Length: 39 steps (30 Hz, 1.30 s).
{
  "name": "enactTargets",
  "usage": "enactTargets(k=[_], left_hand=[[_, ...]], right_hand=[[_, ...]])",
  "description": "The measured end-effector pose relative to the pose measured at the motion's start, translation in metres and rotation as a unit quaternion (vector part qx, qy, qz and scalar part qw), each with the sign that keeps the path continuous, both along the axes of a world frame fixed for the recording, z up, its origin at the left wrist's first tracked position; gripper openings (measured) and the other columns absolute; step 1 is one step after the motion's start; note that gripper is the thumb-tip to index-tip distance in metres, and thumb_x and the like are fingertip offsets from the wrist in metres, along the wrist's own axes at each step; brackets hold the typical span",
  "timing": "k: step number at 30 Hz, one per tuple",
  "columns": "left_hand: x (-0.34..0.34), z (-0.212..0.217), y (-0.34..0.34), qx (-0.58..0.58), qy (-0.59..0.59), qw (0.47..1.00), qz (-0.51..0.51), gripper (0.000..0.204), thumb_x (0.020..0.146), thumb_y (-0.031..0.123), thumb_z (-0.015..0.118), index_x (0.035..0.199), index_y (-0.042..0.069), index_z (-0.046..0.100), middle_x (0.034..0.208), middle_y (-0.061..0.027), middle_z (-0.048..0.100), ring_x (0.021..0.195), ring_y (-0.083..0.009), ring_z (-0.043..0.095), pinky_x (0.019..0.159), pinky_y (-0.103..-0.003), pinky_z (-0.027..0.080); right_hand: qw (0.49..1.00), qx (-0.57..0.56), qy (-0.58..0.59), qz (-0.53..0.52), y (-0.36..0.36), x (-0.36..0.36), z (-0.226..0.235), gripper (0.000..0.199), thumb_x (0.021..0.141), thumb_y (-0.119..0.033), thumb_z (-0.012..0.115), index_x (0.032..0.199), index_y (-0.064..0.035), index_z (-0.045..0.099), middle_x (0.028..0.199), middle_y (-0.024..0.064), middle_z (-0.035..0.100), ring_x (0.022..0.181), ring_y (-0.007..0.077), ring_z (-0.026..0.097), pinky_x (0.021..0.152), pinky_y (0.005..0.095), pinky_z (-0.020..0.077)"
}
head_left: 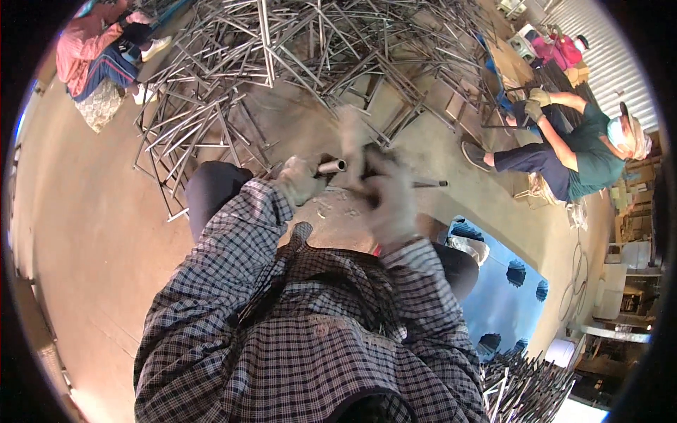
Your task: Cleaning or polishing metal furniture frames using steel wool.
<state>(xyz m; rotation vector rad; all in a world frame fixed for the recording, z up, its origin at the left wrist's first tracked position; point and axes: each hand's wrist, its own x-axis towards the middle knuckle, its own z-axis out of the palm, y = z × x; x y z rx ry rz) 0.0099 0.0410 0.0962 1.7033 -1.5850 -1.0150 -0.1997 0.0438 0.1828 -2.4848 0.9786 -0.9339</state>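
Centrally, 1 metal tube point(331, 166), short and grey, its open round end turned toward the camera, held just above the concrete floor point(99, 233) in front of the person's knees. Left hand point(302, 180), gloved, fingers curled tight round the tube from the left. Right hand point(388, 194), gloved, heavily blurred; it sits just right of the tube, and whether its fingers are closed or grip anything cannot be told. Beside it, 1 thin dark rod point(429, 184) pointing right, low over the floor. Both forearms in checked sleeves point(240, 247) entering from the lower edge. Behind the hands, 1 large tangled pile of metal frames point(282, 56) spread across the floor. At upper left, 1 seated person in pink point(88, 49). At right, 1 seated person in a green top point(585, 151), gloved, working on another frame. At lower right, 1 blue sheet point(501, 296), and beneath it a smaller heap of rods point(529, 384).
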Motion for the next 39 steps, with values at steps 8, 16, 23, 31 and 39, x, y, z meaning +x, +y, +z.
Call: enactTargets(k=[8, 16, 23, 31, 39], left_hand=[[0.005, 0.031, 0.001, -0.050, 0.028, 0.994, -0.090, 0.034, 0.082, 0.017, 0.061, 0.115, 0.008, 0.059, 0.104, -0.0121, 0.066, 0.096, -0.0214, 0.063, 0.082, -0.032, 0.050], [-0.002, -0.006, 0.006, -0.135, -0.023, 0.990, 0.040, 0.017, 0.082, 0.019, 0.066, 0.095, 0.009, 0.067, 0.086, -0.0081, 0.067, 0.079, -0.0157, 0.065, 0.069, -0.030, 0.053], [0.011, 0.015, -0.004, -0.052, 0.125, 0.990, -0.040, 0.027, 0.075, -0.001, 0.069, 0.101, 0.005, 0.067, 0.085, -0.0066, 0.068, 0.080, -0.0114, 0.062, 0.072, -0.026, 0.052], [-0.021, 0.017, -0.007, -0.058, 0.068, 0.995, -0.051, 0.035, 0.070, 0.008, 0.068, 0.104, 0.000, 0.064, 0.084, -0.0089, 0.066, 0.078, -0.0125, 0.060, 0.069, -0.029, 0.048], [0.029, 0.016, -0.012, -0.080, 0.041, 0.995, -0.035, 0.025, 0.072, 0.007, 0.071, 0.097, 0.006, 0.069, 0.085, -0.0048, 0.066, 0.079, -0.0147, 0.061, 0.072, -0.028, 0.049]], right_hand=[[0.901, 0.396, -0.177, 0.028, -0.013, 0.021, 0.029, 0.048, 0.069, -0.019, 0.077, 0.107, 0.0020, 0.056, 0.101, 0.0224, 0.060, 0.084, 0.0296, 0.063, 0.076, 0.0324, 0.0495], [0.964, 0.115, 0.241, -0.006, -0.044, 0.028, -0.012, 0.048, 0.072, -0.030, 0.070, 0.117, -0.0174, 0.060, 0.091, 0.0162, 0.062, 0.082, 0.0371, 0.060, 0.070, 0.0453, 0.0483], [0.943, 0.137, 0.249, -0.171, -0.059, -0.118, -0.105, 0.037, 0.070, -0.035, 0.073, 0.098, -0.0120, 0.068, 0.090, 0.0135, 0.067, 0.083, 0.0333, 0.063, 0.072, 0.0430, 0.0500], [0.973, 0.122, 0.164, -0.105, -0.033, 0.009, -0.019, 0.038, 0.071, -0.037, 0.073, 0.096, -0.0094, 0.067, 0.083, 0.0142, 0.064, 0.080, 0.0340, 0.062, 0.072, 0.0441, 0.0483], [0.958, 0.125, 0.204, -0.160, -0.060, -0.066, -0.081, 0.031, 0.072, -0.038, 0.072, 0.090, -0.0133, 0.067, 0.081, 0.0122, 0.062, 0.081, 0.0328, 0.059, 0.070, 0.0433, 0.0464]])
